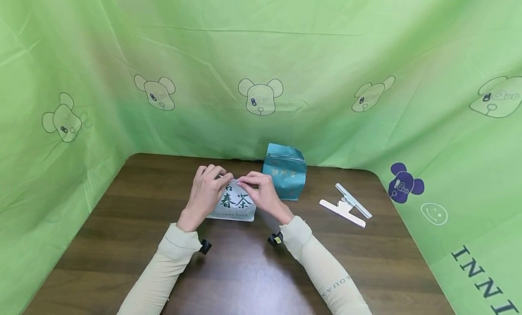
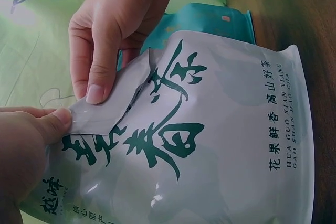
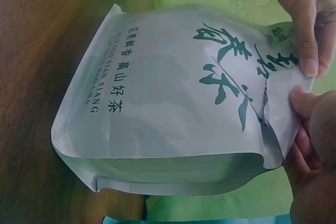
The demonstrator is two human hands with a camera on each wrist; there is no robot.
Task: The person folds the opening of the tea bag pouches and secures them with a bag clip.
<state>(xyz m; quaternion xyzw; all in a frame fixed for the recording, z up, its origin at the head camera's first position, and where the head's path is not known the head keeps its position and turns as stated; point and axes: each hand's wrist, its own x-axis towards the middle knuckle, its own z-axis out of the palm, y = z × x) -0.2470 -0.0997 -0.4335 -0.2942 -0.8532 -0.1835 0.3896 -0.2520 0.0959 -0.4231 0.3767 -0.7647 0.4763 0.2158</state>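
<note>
White tea pouch (image 1: 236, 208): back half of desk (image 1: 122, 206), near mid-width, base toward front edge, between the two hands. Left to right:

Left hand (image 1: 205, 191) clamped on the pouch's turned-over top flap (image 2: 107, 111), thumb on the front; its other fingers mostly hidden.

Pouch handling, my read: light, soft film, body gives under a squeeze; smooth, sheeny face probably a bit slippery; not fragile, but creases easily. Flap likely springy, so pinch it near both ends, thumbs in front, fingers behind; side gussets OK for lifting.

Looks: white/pale grey, faint greenish wash, big dark-green brush characters, small print lines near base, rounded base corners, body bulging. Flap plain, folded down over part of the lettering, crease line ragged. Contents not visible.

Right hand (image 1: 263, 192) pinching the same flap, thumb on the front, near the left hand's thumb but apart.

Teal pouch (image 1: 287, 179) right of that, upright near the desk's back edge, gold lettering, no hand holding it.

Long-bar clip (image 1: 344, 207) toward the desk's right edge, pale, well apart from both hands; one piece or two, can't tell.
</note>
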